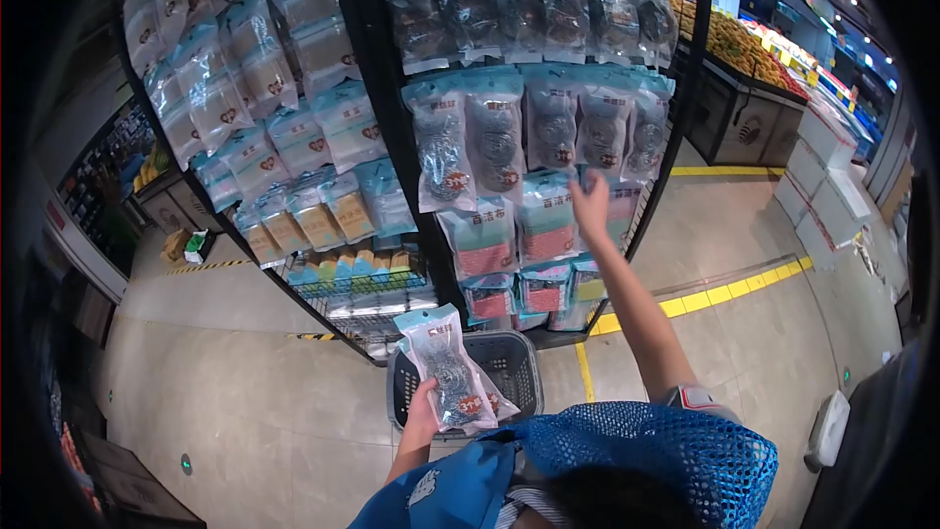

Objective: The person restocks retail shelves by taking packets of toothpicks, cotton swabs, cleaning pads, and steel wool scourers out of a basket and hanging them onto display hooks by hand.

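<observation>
My left hand [422,408] grips a clear pack of steel wool scourers [449,372] with a light blue header. Another similar pack [498,399] shows partly behind it; whether my fingers hold that one too, I cannot tell. Both are over a grey plastic basket [529,372]. My right hand [590,204] is raised to the rack with fingers apart, just below a hanging scourer pack [600,132] and in front of a pack of scouring cloths [546,220]. Whether its fingertips touch either pack is unclear.
The black display rack [416,176] carries rows of hanging packs on two faces. Yellow floor tape [725,294] runs behind it on the right. Fruit stands [749,98] and stacked white boxes [822,186] stand farther right. Blue mesh fabric [646,451] covers my front.
</observation>
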The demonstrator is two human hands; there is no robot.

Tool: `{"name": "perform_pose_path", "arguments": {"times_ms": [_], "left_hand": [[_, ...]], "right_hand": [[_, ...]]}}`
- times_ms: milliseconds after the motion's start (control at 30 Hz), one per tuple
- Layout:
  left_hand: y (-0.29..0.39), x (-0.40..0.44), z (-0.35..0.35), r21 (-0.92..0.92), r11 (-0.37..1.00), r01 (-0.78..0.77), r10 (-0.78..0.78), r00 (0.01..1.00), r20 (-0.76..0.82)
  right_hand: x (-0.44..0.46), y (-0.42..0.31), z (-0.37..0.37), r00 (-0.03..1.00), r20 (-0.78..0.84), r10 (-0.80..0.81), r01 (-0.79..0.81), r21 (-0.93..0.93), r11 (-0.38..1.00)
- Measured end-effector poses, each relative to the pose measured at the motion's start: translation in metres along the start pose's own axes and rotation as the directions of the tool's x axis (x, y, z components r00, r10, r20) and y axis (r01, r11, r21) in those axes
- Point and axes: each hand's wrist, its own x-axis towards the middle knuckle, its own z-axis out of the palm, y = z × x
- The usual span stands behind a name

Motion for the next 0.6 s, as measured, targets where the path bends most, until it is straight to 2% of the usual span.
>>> {"name": "perform_pose_path", "arguments": {"times_ms": [33,67,100,133,167,200,233,267,333,367,400,433,467,533,567,600], "left_hand": [[0.0,0.006,0.001,0.001,1.0,0.014,-0.014,1.0,0.004],[-0.002,0.013,0.0,0.061,0.998,-0.016,0.016,1.0,0.006],[-0.003,0.019,0.002,0.119,0.992,-0.046,0.045,0.999,0.01],[-0.006,0.024,0.014,0.119,0.992,-0.03,0.029,1.0,0.012],[-0.009,0.027,0.032,0.26,0.959,-0.116,0.118,0.993,0.006],[-0.012,0.033,0.048,0.396,0.897,-0.195,0.205,0.979,0.018],[-0.014,0.039,0.057,0.398,0.9,-0.178,0.186,0.982,0.019],[-0.018,0.045,0.065,0.468,0.86,-0.204,0.202,0.978,0.055],[-0.026,0.053,0.078,0.535,0.816,-0.218,0.194,0.976,0.103],[-0.03,0.057,0.084,0.409,0.886,-0.218,0.191,0.976,0.107],[-0.032,0.06,0.089,0.276,0.937,-0.213,0.188,0.976,0.112],[-0.031,0.063,0.092,0.26,0.95,-0.175,0.15,0.982,0.114],[-0.033,0.064,0.096,0.265,0.95,-0.162,0.13,0.983,0.133],[-0.037,0.062,0.102,0.417,0.88,-0.227,0.197,0.974,0.115],[-0.039,0.061,0.105,0.433,0.866,-0.249,0.207,0.968,0.143],[-0.042,0.063,0.104,0.433,0.867,-0.245,0.198,0.968,0.152]], "right_hand": [[-0.031,0.023,0.0,0.982,0.179,0.062,-0.095,0.182,0.979],[-0.062,-0.009,-0.027,0.857,0.489,0.161,-0.333,0.287,0.898],[-0.085,-0.029,-0.048,0.616,0.779,0.115,-0.514,0.287,0.808],[-0.106,-0.049,-0.064,0.286,0.949,0.131,-0.643,0.089,0.76],[-0.118,-0.072,-0.083,0.138,0.989,0.047,-0.526,0.033,0.85],[-0.135,-0.082,-0.09,0.057,0.998,0.001,-0.579,0.032,0.815],[-0.159,-0.069,-0.089,0.077,0.996,-0.036,-0.681,0.079,0.728],[-0.172,-0.07,-0.091,0.176,0.984,0.035,-0.668,0.093,0.738],[-0.174,-0.068,-0.091,0.299,0.944,0.137,-0.664,0.103,0.741],[-0.171,-0.067,-0.093,0.312,0.938,0.153,-0.667,0.102,0.738],[-0.167,-0.067,-0.095,0.278,0.929,0.244,-0.737,0.043,0.674],[-0.161,-0.066,-0.098,0.241,0.913,0.329,-0.797,-0.007,0.604],[-0.158,-0.063,-0.102,0.261,0.902,0.344,-0.796,0.0,0.605],[-0.155,-0.059,-0.109,0.18,0.94,0.291,-0.899,0.037,0.437],[-0.155,-0.061,-0.112,0.18,0.931,0.317,-0.927,0.052,0.372],[-0.157,-0.055,-0.112,0.19,0.927,0.324,-0.925,0.058,0.375]]}}
